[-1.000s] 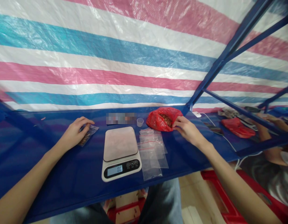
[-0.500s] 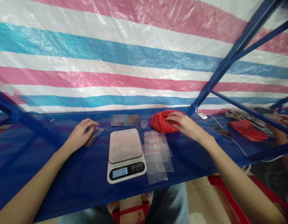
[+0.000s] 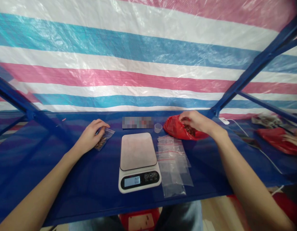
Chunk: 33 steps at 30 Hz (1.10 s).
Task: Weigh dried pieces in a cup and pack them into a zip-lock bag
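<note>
My left hand point(image 3: 94, 134) rests on the blue table with curled fingers closed loosely over a small clear zip bag point(image 3: 103, 140) of brown bits; part of the bag is hidden under the hand. At the red plastic bag point(image 3: 171, 127), my right hand point(image 3: 193, 120) has its fingers closed on the back rim. Small reddish-brown pieces point(image 3: 189, 129) show in the bag's mouth. Between the hands lies a white digital scale point(image 3: 138, 152) with a bare plate, its display reading 0.0. Several flat, empty zip bags point(image 3: 173, 170) overlap to its right.
A small clear plastic cup point(image 3: 158, 128) and a blurred-out strip point(image 3: 136, 123) sit behind the scale. Blue frame bars point(image 3: 249, 75) rise before the striped sheet point(image 3: 129, 57). At far right are a white cable point(image 3: 266, 157), another red bag point(image 3: 270, 141) and another person's hand point(image 3: 294, 138).
My right hand has come from over the red bag's mouth to its back rim, baring more of the contents. My left hand stays at the zip bag. The view has shifted slightly.
</note>
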Available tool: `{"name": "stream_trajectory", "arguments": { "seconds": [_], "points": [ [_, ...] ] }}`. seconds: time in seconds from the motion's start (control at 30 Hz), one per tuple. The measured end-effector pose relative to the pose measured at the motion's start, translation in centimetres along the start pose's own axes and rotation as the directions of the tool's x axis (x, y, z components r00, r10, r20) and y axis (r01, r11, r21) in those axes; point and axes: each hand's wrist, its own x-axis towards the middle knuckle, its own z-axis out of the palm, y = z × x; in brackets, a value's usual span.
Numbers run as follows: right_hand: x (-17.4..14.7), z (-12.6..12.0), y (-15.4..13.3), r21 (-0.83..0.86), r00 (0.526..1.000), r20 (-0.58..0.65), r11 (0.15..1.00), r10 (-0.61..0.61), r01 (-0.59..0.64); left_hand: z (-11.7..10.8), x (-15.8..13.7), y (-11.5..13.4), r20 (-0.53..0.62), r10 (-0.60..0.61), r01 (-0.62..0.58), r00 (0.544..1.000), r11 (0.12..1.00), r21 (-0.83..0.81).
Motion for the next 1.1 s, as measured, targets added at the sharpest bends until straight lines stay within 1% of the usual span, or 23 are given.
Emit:
{"name": "stream_trajectory", "arguments": {
  "seconds": [0.07,0.13,0.17,0.2,0.23,0.33,0.4,0.47,0.57,0.67,0.73,0.8,0.83,0.9,0.93,0.97,1.0,1.03,1.1],
  "points": [
    [0.2,-0.6,-1.6,-0.051,0.991,-0.114,0.997,-0.064,0.059,0.0,0.1,0.0,-0.001,0.011,-0.011,1.000,1.000,0.012],
    [0.5,-0.4,-3.8,-0.090,0.959,-0.247,0.989,-0.138,0.119,0.0,0.2,0.0,0.002,0.020,-0.020,1.000,1.000,0.022],
    [0.7,0.1,-5.0,-0.093,0.946,-0.271,0.983,-0.179,0.159,0.1,0.2,0.0,0.007,0.022,-0.023,1.000,0.999,0.026],
    [1.0,0.8,-6.1,-0.091,0.941,-0.254,0.974,-0.224,0.207,0.1,0.2,0.0,0.014,0.026,-0.026,1.000,0.999,0.028],
    [1.2,1.7,-7.1,-0.095,0.944,-0.209,0.966,-0.254,0.239,0.2,0.2,0.0,0.022,0.029,-0.030,0.999,0.999,0.030],
    [1.7,4.4,-8.7,-0.136,0.963,-0.073,0.959,-0.259,0.247,0.3,0.2,0.1,0.039,0.049,-0.050,0.998,0.998,0.033],
    [1.7,5.6,-8.8,-0.154,0.970,-0.031,0.960,-0.242,0.234,0.2,0.2,0.3,0.045,0.062,-0.064,0.997,0.997,0.032],
    [1.6,6.3,-8.4,-0.147,0.973,-0.026,0.964,-0.228,0.222,0.2,0.2,0.7,0.048,0.066,-0.068,0.997,0.997,0.030],
    [1.6,6.6,-7.9,-0.116,0.976,-0.049,0.972,-0.212,0.206,0.2,0.3,1.2,0.051,0.061,-0.062,0.997,0.998,0.025],
    [1.8,6.6,-8.2,-0.070,0.973,-0.104,0.977,-0.206,0.199,0.2,0.4,1.6,0.059,0.052,-0.053,0.997,0.998,0.019],
    [1.8,6.1,-8.6,-0.036,0.966,-0.153,0.978,-0.208,0.205,0.2,0.3,1.6,0.063,0.044,-0.045,0.997,0.999,0.015],
    [1.5,4.9,-8.5,-0.028,0.950,-0.248,0.982,-0.188,0.187,0.2,0.3,1.6,0.065,0.036,-0.037,0.997,0.999,0.015],
    [1.2,4.0,-8.1,-0.035,0.936,-0.312,0.987,-0.162,0.159,0.2,0.3,1.6,0.065,0.030,-0.031,0.997,0.999,0.016],
    [0.3,2.2,-6.5,-0.055,0.904,-0.420,0.997,-0.079,0.062,0.2,0.2,1.6,0.063,0.021,-0.022,0.998,1.000,0.017],
    [-0.2,1.5,-5.3,-0.059,0.903,-0.429,0.998,-0.028,0.002,0.2,0.2,1.5,0.060,0.016,-0.017,0.998,1.000,0.016],
    [-0.6,1.0,-3.9,-0.056,0.926,-0.376,0.997,0.024,-0.049,0.2,0.2,1.5,0.059,0.014,-0.015,0.998,1.000,0.016],
    [-0.9,0.8,-2.5,-0.032,0.961,-0.270,0.997,0.060,-0.071,0.2,0.2,1.5,0.059,0.013,-0.014,0.998,1.000,0.016],
    [-1.2,0.8,-1.2,-0.001,0.989,-0.129,0.998,0.067,-0.068,0.2,0.2,1.5,0.059,0.012,-0.013,0.998,1.000,0.016],
    [-1.5,1.5,0.7,0.028,0.999,-0.005,0.998,0.049,-0.049,0.1,0.3,1.5,0.063,0.011,-0.012,0.998,1.000,0.015]
  ]
}}
